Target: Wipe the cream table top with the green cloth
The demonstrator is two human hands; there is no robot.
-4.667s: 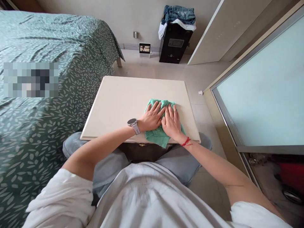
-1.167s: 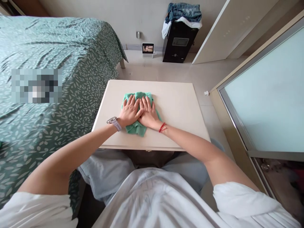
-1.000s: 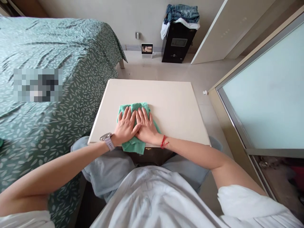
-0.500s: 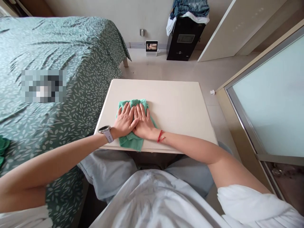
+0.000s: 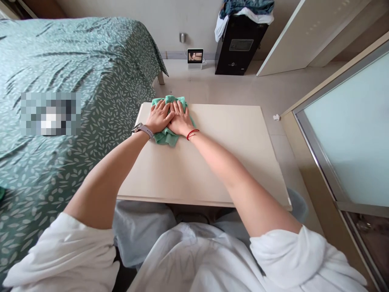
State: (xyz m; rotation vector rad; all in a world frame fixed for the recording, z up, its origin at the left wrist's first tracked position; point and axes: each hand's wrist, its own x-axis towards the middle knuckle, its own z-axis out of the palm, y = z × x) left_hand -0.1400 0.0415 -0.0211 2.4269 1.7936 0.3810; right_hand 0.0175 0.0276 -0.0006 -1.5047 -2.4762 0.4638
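A green cloth (image 5: pixel 166 138) lies bunched at the far left edge of a cream tabletop (image 5: pixel 206 170), its far side reaching the table's rim. Flat on the cloth rests my left hand (image 5: pixel 158 116), fingers stretched forward, with a watch on the wrist. Beside it, my right hand (image 5: pixel 180 118) also presses down on the cloth with its fingers extended; a red string bracelet circles that wrist. The left thumb touches or overlaps the right hand. Both arms are stretched out over the table.
To the left stands a bed (image 5: pixel 115 81) with a green leaf-patterned sheet, partly blurred out. Beyond the table, a small screen device (image 5: pixel 195 59) and a black cabinet (image 5: pixel 238 46) topped with clothes stand by the wall. A frosted sliding panel (image 5: pixel 349 121) is at right.
Both hands have slid the green cloth forward, from the near left part of the tabletop to its far edge. My arms are now more extended.
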